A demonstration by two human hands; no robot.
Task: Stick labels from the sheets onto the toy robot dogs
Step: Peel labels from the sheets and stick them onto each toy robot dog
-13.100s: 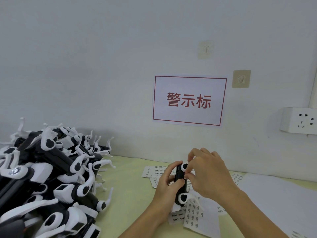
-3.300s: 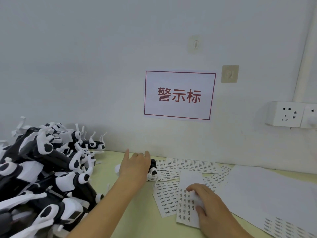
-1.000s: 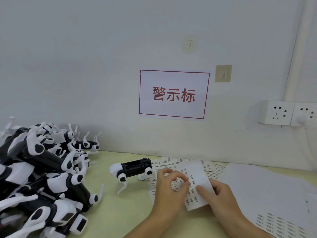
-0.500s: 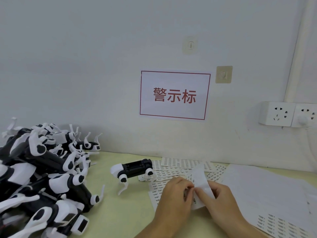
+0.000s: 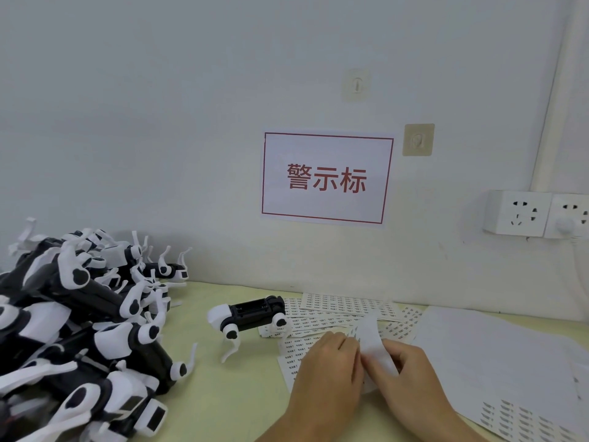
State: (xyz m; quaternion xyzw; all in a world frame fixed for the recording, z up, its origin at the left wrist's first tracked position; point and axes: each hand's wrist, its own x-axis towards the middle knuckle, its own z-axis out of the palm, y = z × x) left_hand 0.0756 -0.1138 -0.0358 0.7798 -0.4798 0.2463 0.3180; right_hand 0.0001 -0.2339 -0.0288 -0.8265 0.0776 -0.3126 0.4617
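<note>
A single black-and-white toy robot dog point(image 5: 247, 315) lies on its side on the pale yellow table, apart from my hands. Just right of it, my left hand point(image 5: 325, 371) and my right hand point(image 5: 411, 376) meet over a small white label sheet point(image 5: 373, 341) that curls upward between them. Both hands pinch this sheet at its lower edge. The fingertips are hidden behind the paper and knuckles, so I cannot tell whether a label is peeled. More printed label sheets point(image 5: 344, 309) lie flat beneath and behind my hands.
A big heap of black-and-white toy robot dogs point(image 5: 79, 330) fills the left side. Large white backing sheets point(image 5: 497, 355) lie at the right. The wall with a red-framed sign point(image 5: 326, 178) and power sockets point(image 5: 535, 213) stands close behind the table.
The label sheet, held flat a second ago, now bends upward between my hands, which have drawn together at its edge. The single dog has stayed where it was set down.
</note>
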